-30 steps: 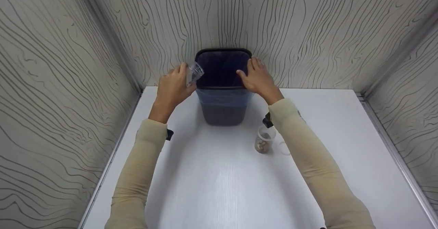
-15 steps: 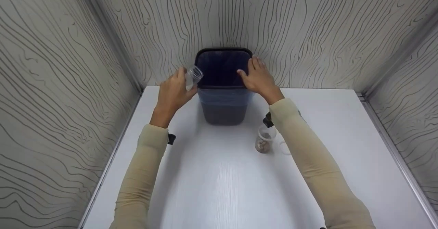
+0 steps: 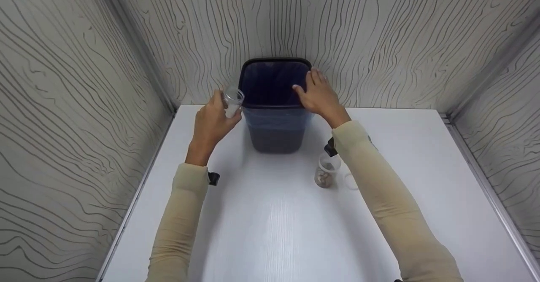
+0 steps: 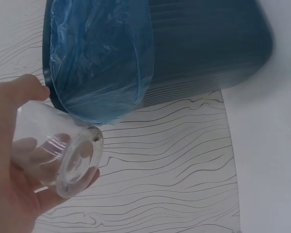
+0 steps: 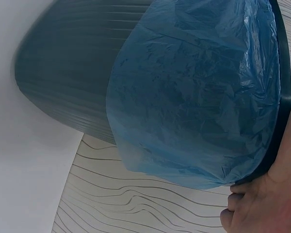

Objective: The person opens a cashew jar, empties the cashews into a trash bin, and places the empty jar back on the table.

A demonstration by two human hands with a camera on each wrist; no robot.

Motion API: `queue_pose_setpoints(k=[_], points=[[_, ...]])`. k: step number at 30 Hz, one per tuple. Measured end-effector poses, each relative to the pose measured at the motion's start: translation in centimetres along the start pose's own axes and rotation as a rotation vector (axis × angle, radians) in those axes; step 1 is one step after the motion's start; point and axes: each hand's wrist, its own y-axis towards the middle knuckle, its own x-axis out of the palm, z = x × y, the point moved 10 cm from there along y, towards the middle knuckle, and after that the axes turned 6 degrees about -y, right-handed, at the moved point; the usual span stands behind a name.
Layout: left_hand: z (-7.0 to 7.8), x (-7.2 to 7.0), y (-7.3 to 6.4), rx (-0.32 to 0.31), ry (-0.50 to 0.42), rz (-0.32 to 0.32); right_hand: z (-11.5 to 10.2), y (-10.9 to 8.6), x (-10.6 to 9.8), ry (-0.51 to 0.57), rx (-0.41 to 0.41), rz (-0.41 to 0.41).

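Note:
My left hand (image 3: 211, 119) holds a clear glass jar (image 3: 233, 98) just left of the trash bin's rim. The jar's mouth points up and slightly toward the bin, and nothing shows inside it. Its round base faces the left wrist view, where thumb and fingers wrap the glass. The dark trash bin (image 3: 276, 136) stands upright against the back wall, a blue plastic liner (image 4: 102, 63) folded over its rim. At the bin's right side my right hand (image 3: 319, 96) grips the rim, thumb over the opening; in the right wrist view its fingertips curl on the outside.
A clear jar with brown pieces (image 3: 325, 174) stands on the white table (image 3: 270, 223), right of the bin and beside my right forearm. A pale ring-like lid (image 3: 351, 181) lies next to it, partly covered by the sleeve. Wood-patterned walls (image 3: 202, 29) enclose the table.
My left hand has drawn the jar slightly left and toward me, away from the bin's opening. The jar has turned from tilted toward the bin to more upright. My right hand stays put.

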Motion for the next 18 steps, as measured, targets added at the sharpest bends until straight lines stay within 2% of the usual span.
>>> queue_pose_setpoints(k=[8,18], points=[[-0.5,0.7,-1.1,-0.036,-0.075,0.014,0.1,0.0,-0.1,-0.003,-0.001,0.009],[-0.6,1.9,-2.4,-0.078,-0.167,-0.012,0.2,0.1,0.2,0.013,0.022,-0.015]])
